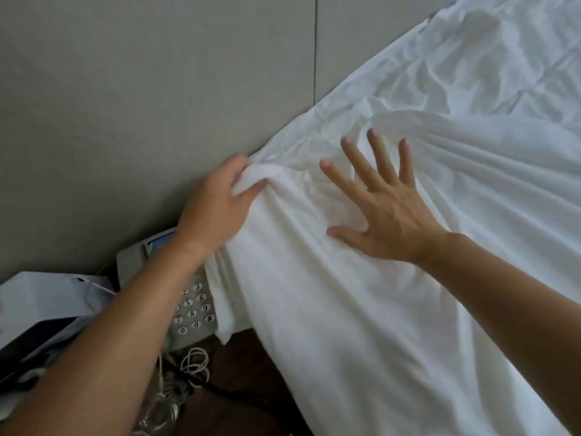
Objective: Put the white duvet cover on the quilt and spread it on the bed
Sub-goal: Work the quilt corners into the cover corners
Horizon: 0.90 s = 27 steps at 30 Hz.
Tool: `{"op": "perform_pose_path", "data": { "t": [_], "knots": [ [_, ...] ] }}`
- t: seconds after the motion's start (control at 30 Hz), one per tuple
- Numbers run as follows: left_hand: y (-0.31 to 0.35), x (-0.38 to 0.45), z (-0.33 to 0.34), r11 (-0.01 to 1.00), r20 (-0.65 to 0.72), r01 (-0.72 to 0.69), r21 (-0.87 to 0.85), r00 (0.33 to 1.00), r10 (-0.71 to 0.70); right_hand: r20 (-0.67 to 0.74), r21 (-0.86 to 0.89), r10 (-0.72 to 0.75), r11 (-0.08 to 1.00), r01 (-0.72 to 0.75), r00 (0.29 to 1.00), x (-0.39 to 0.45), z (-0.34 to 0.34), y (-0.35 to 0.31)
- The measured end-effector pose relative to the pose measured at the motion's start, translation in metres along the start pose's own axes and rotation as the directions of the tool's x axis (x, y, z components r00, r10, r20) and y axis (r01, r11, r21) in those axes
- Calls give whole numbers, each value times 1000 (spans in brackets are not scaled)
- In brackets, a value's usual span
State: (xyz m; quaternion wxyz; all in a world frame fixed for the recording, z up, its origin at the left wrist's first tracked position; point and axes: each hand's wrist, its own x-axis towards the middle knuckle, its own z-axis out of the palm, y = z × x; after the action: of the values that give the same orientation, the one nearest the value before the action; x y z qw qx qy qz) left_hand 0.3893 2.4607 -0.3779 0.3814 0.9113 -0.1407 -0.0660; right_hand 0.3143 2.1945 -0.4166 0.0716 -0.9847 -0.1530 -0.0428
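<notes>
Left hand [220, 199] pinches the duvet cover [345, 309] corner at nine o'clock; right hand [377, 202], fingers splayed, presses it flat, likely smoothing next.

only legible marks: keypad of the grey telephone [191, 309] beside the bed. round white keys read 2, 3, 5, 6, 7, 8, 9, 0, plus * and #. remaining keys hidden under the left forearm [125, 325].
</notes>
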Motion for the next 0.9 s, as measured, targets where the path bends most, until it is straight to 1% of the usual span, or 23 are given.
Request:
{"op": "perform_pose_path", "data": {
  "t": [0.07,0.1,0.13,0.17,0.23,0.27,0.3,0.37,0.4,0.43,0.47,0.53,0.57,0.6,0.63,0.67,0.7,0.73,0.77,0.8,0.83,0.87,0.9],
  "knots": [
    [25,42,-15,971,-25,-195,139,979,201,-18,14,8,1000,-8,1000,23,-3,-2],
    [36,59,-20,951,-35,-253,175,964,263,-13,35,13,999,-12,1000,37,-4,0],
    [43,74,-22,943,-31,-261,204,962,273,17,88,10,996,-12,1000,51,-6,4],
    [42,85,-20,949,-19,-229,216,971,238,57,159,5,987,-14,998,66,-8,8],
    [31,92,-17,979,29,-80,190,997,75,160,260,70,959,-110,985,88,-11,12],
    [21,87,-17,988,84,14,156,996,-27,220,249,128,951,-183,967,97,-12,15],
    [7,78,-18,988,166,106,115,978,-125,233,213,178,950,-229,956,104,-14,19],
    [-26,51,-23,968,358,223,114,900,-250,161,152,253,949,-277,954,114,-19,35],
    [-46,35,-24,961,398,235,149,875,-276,92,111,260,957,-270,961,117,-25,44],
    [-62,20,-23,961,387,229,154,881,-272,21,63,258,964,-259,966,119,-33,54],
    [-75,9,-23,965,326,237,114,908,-262,-66,5,244,970,-245,967,121,-42,64],
    [-89,3,-26,965,96,262,-18,961,-260,-250,-139,139,974,-177,958,125,-62,79],
    [-91,6,-31,970,-43,241,-1,969,-241,-305,-191,87,970,-150,948,128,-70,79],
    [-90,12,-39,976,-181,193,101,968,-173,-333,-218,71,964,-150,940,133,-74,76],
    [-89,19,-47,947,-274,154,282,959,-74,-339,-217,83,962,-164,937,141,-74,69],
    [-90,25,-54,861,-308,137,490,951,24,-328,-194,115,963,-186,938,151,-71,60],
    [-88,29,-55,734,-292,141,665,953,80,-296,-152,153,967,-205,943,164,-64,52],
    [-86,30,-50,589,-233,147,795,970,74,-224,-116,192,968,-221,956,175,-54,43],
    [-82,28,-42,486,-183,155,860,983,10,-108,-94,205,972,-216,973,182,-41,35],
    [-80,25,-33,433,-154,173,884,985,-79,27,-72,190,980,-188,981,184,-28,28],
    [-79,22,-25,408,-145,205,890,974,-174,176,-49,175,984,-169,969,178,-15,21],
    [-81,18,-18,388,-135,225,894,960,-246,277,-34,143,990,-139,950,166,-4,16],
    [-87,16,-15,372,-121,222,901,953,-278,284,-10,98,995,-99,954,148,4,13]
  ]
}}
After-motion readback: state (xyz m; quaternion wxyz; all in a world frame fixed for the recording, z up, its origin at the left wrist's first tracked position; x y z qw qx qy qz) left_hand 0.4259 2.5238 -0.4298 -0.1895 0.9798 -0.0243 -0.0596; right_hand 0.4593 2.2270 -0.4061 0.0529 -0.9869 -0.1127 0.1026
